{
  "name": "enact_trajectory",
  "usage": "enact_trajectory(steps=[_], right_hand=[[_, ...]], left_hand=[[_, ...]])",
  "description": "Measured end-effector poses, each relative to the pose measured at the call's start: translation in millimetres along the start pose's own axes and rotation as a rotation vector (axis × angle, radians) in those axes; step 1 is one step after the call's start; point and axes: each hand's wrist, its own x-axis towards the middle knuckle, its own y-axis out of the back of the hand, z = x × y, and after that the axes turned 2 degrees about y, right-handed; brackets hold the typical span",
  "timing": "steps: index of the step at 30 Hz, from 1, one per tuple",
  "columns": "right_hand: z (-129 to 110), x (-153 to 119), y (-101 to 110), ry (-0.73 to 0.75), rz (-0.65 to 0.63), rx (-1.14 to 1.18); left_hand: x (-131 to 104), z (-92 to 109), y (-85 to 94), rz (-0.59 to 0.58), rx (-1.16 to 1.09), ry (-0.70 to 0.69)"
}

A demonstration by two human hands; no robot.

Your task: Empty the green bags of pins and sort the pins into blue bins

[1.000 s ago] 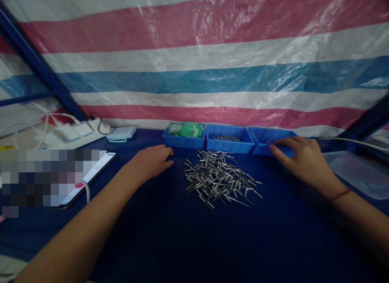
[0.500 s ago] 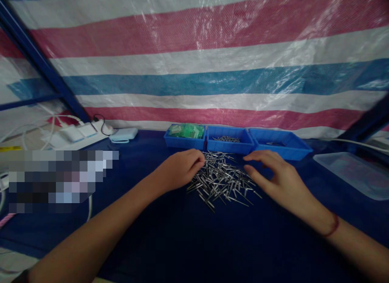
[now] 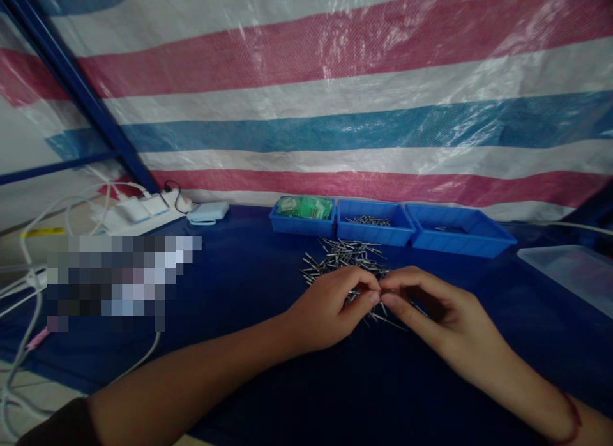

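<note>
A loose pile of thin metal pieces (image 3: 342,253) lies on the dark blue tabletop. Over its near edge, my left hand (image 3: 335,305) is closed, thumb and index finger pinched together. My right hand (image 3: 433,308) meets it fingertip to fingertip, also in a pinch. What the fingertips hold, if anything, is too small to make out. Behind the pile stand three blue bins: the left bin (image 3: 302,225) with green and clear packets, the middle bin (image 3: 376,234) with metal pieces, the right bin (image 3: 462,240) with a few dark thin pieces.
A clear plastic lid (image 3: 569,273) lies at the right. To the left are a light blue device (image 3: 208,212), a white power strip (image 3: 158,221) with cables, and a blurred-out area. A striped plastic sheet (image 3: 306,133) hangs behind the table (image 3: 230,261).
My left hand has moved right and nearer to me, from the pile's left side to my right hand. The fingers of my right hand have closed together. The view has shifted slightly left.
</note>
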Motion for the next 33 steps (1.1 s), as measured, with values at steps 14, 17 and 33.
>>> enact_trajectory(steps=[14,17,33], right_hand=[[-4.1,-0.2,0.9,0.006,0.041,0.029],[-3.0,-1.0,1.1,0.019,0.034,0.054],[-6.1,-0.1,2.8,0.108,0.049,0.015]], left_hand=[[1.9,2.4,-0.1,-0.015,0.038,-0.077],[2.0,1.7,-1.1,-0.019,0.044,-0.084],[2.2,2.4,-1.9,0.025,0.016,-0.093]])
